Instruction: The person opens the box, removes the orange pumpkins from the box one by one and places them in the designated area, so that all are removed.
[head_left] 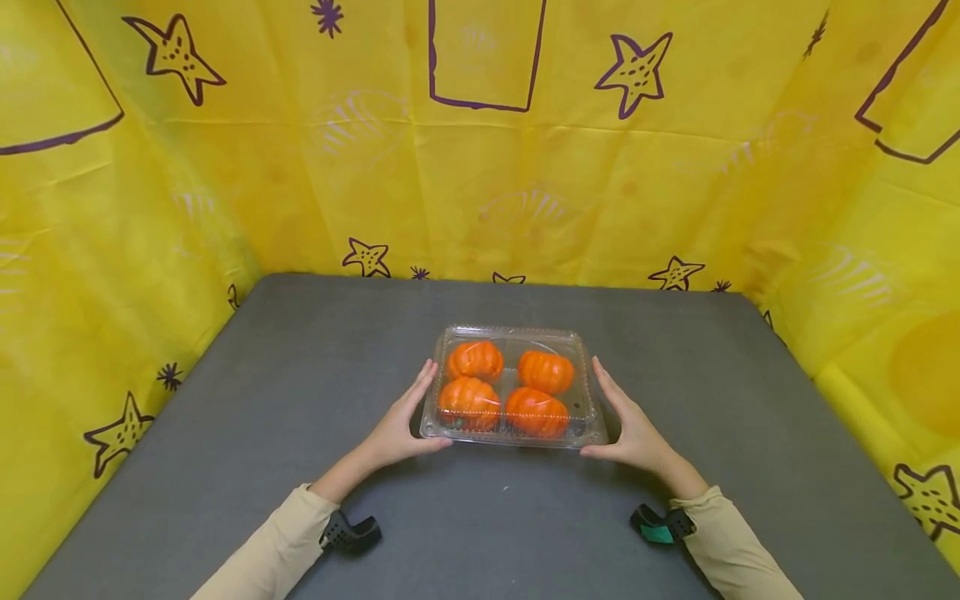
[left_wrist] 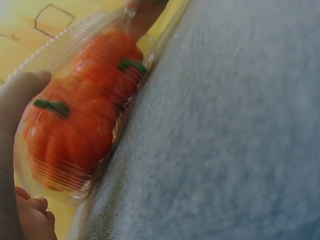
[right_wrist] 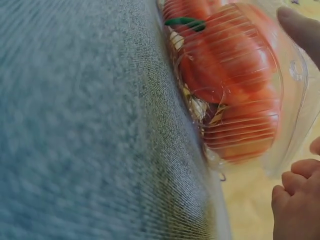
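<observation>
A: Container, where?
B: Clear plastic container [head_left: 510,367], mid-desk, sitting on the dark grey desk [head_left: 510,533]. Four orange pumpkins [head_left: 537,412] inside, two far, two near. Green stems show in the wrist views.
A: Left hand?
B: Left hand [head_left: 397,429], at the container's left side. Fingers straight and together along it, thumb apart at the near-left corner. Not clenched.
A: Right hand [head_left: 637,433]?
B: Mirror pose: fingers extended by the right side, thumb at the near-right corner. Not a fist. Can't tell if the fingertips touch plastic.
A: Arms?
B: Beige sleeves [head_left: 738,546], black wrist mount [head_left: 352,533] on the left, another on the right with a green patch [head_left: 657,534].
A: Background?
B: Yellow cloth [head_left: 487,192] behind the far edge and down both sides, dark starfish outlines. Next.
</observation>
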